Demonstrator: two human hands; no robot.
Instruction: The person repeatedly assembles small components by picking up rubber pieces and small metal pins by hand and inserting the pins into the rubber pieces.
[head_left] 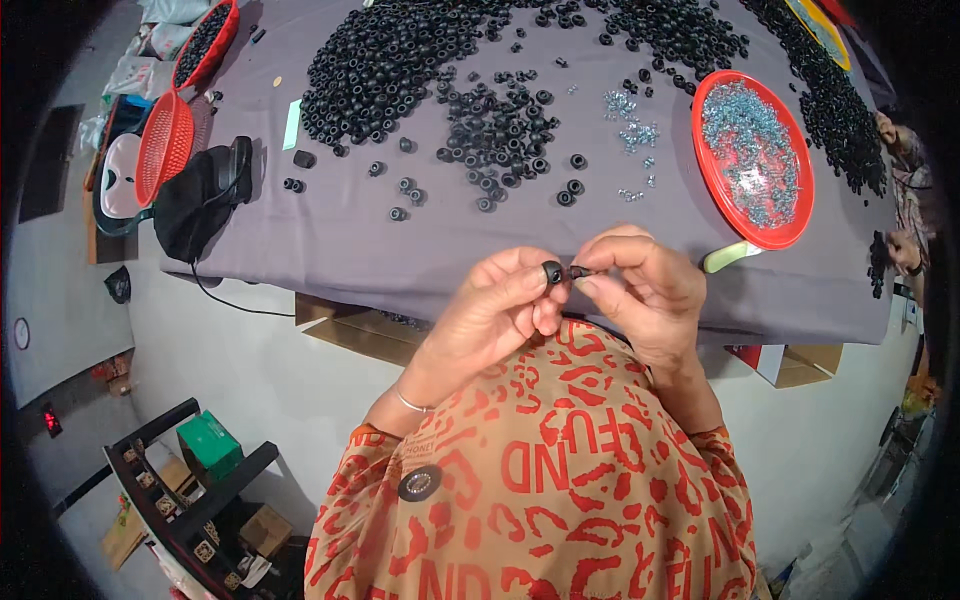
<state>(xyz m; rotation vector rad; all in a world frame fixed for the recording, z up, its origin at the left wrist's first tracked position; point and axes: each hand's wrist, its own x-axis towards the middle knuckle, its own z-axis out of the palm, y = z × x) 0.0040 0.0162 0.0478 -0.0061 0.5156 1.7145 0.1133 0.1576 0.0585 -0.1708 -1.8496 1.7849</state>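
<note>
Left hand [505,295]: thumb and forefinger pinched a round black part [553,272], other fingers curled in
Right hand [648,290]: thumb and fingertips pinched a small dark piece [579,272]
Black part and dark piece: sat between both hands' fingertips, end to end; could not tell if joined
Big black pile [365,90]: lay beyond the left hand, on the grey cloth [330,235]
Loose black parts [500,130]: lay scattered between that pile and the hands
Silver bits [632,133]: lay in small clumps straight beyond the right hand
Red tray [775,238]: stood beyond and right of the right hand, held more silver bits
Pale green handle [732,256]: lay just right of the right hand
Black bag [195,205]: sat well left of the left hand
</note>
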